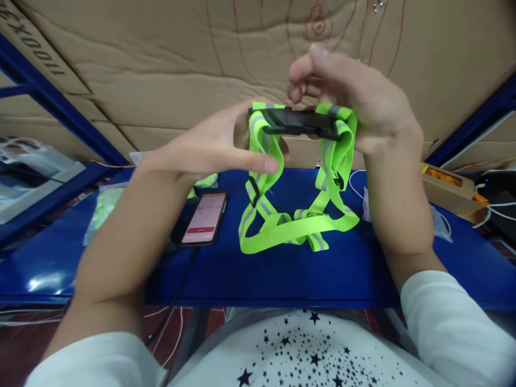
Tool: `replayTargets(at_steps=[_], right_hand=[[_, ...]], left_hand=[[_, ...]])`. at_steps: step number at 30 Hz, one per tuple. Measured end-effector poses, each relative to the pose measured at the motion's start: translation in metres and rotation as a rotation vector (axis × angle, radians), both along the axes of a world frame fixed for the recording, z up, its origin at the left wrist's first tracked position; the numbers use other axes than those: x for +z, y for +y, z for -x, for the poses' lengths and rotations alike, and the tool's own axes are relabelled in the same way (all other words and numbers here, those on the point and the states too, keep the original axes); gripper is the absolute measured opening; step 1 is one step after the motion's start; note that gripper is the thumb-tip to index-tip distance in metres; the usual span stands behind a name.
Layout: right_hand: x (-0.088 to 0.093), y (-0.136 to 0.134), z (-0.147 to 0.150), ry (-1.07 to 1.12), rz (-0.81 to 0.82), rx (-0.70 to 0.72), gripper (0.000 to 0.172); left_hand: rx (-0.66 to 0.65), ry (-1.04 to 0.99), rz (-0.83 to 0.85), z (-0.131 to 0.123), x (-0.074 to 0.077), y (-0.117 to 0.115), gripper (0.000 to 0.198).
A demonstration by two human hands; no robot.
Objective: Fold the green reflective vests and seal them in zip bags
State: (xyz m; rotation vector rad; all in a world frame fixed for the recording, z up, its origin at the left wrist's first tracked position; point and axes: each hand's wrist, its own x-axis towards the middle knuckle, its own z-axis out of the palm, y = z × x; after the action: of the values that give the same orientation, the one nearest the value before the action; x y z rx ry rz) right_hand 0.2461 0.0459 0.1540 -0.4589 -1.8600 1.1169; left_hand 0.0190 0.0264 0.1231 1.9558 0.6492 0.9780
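Note:
A neon-green reflective vest harness (pixel 300 228) with grey stripes hangs in front of me, its lower straps at the blue table top. My left hand (pixel 237 140) grips its left side, thumb across the strap and fingers behind. A black plastic buckle (pixel 300 122) lies level across the top between the two strap sides and looks fastened. My right hand (pixel 355 97) is at the right strap and buckle end, with bent fingers raised above the buckle. Part of its grip is hidden behind the strap. Small black slider adjusters (pixel 253 191) sit on the straps.
Left of the harness, a phone (pixel 204 217) with a lit timer screen lies on the blue table (pixel 258 277). A clear bag with green material (pixel 105 207) is farther left. On the right stands a cardboard box (pixel 453 193) among white cables. Cardboard sheeting (pixel 161 64) rises behind.

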Motion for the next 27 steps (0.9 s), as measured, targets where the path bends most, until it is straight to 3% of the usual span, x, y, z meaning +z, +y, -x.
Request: replayTargets(at_steps=[3, 5, 9, 11, 17, 20, 23, 27], right_hand=[[0.003, -0.002, 0.0, 0.025, 0.134, -0.004, 0.032], [0.003, -0.001, -0.001, -0.065, 0.134, -0.005, 0.041], [-0.003, 0.003, -0.001, -0.324, -0.15, 0.002, 0.047], [-0.004, 0.003, 0.001, -0.345, -0.228, -0.045, 0.045], [0.014, -0.01, 0.005, -0.172, -0.05, 0.019, 0.025], [0.017, -0.01, 0.003, -0.144, -0.203, 0.034, 0.023], [0.011, -0.002, 0.002, -0.104, -0.376, -0.06, 0.033], [0.001, 0.016, 0.003, -0.074, -0.477, -0.217, 0.012]], left_hand=[[0.018, -0.216, 0.091, -0.012, -0.002, 0.002, 0.018], [0.039, -0.347, 0.122, -0.017, -0.001, 0.003, 0.009], [0.153, -0.402, 0.145, -0.017, 0.009, -0.001, 0.027], [0.213, -0.362, 0.147, -0.016, 0.017, -0.005, 0.029], [0.196, -0.309, 0.008, -0.014, 0.036, -0.018, 0.014], [0.198, -0.282, -0.043, -0.015, 0.03, -0.016, 0.008], [0.134, -0.304, -0.124, -0.017, 0.02, -0.008, 0.01], [0.151, -0.312, -0.185, -0.021, 0.011, 0.001, 0.028]])
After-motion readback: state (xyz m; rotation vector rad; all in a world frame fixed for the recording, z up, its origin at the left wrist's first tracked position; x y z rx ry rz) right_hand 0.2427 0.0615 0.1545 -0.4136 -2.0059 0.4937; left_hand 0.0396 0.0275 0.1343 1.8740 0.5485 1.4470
